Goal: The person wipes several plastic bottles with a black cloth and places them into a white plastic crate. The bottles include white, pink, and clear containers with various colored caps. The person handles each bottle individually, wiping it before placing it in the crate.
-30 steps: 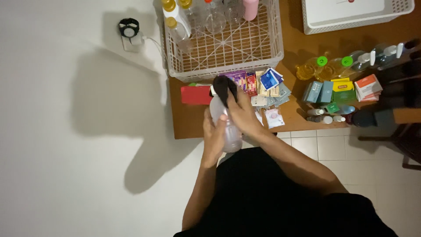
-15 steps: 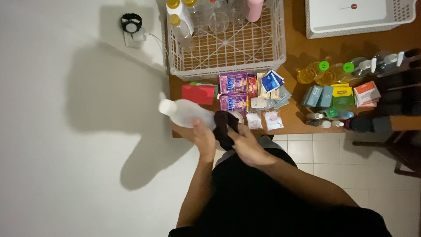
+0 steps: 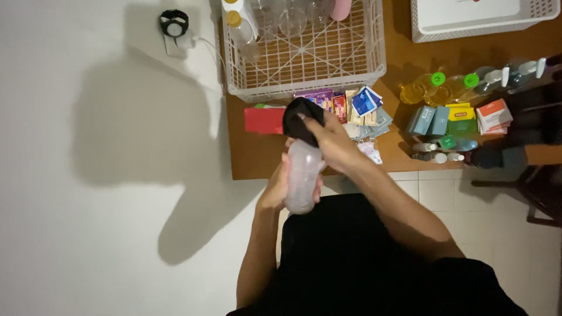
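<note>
A translucent plastic bottle (image 3: 303, 175) stands roughly upright in front of my body, over the near edge of the brown table (image 3: 252, 158). My left hand (image 3: 274, 188) wraps around the bottle's lower half from the left. My right hand (image 3: 328, 139) presses a black cloth (image 3: 300, 118) over the bottle's top end, so the cap is hidden. Just beyond the cloth lie a red box (image 3: 263, 120) and purple packets (image 3: 319, 98).
A white lattice crate (image 3: 357, 75) with bottles and glasses stands at the table's back left. A second white basket (image 3: 468, 34) is at the back right. Small boxes (image 3: 445, 120), sachets (image 3: 366, 105) and oil bottles (image 3: 421, 90) cover the right part. A wall socket with a charger (image 3: 174, 26) is on the wall.
The bottle swung from lying sideways, cap to the left, to upright. My right hand moved the black cloth from the bottle's base up over its top end.
</note>
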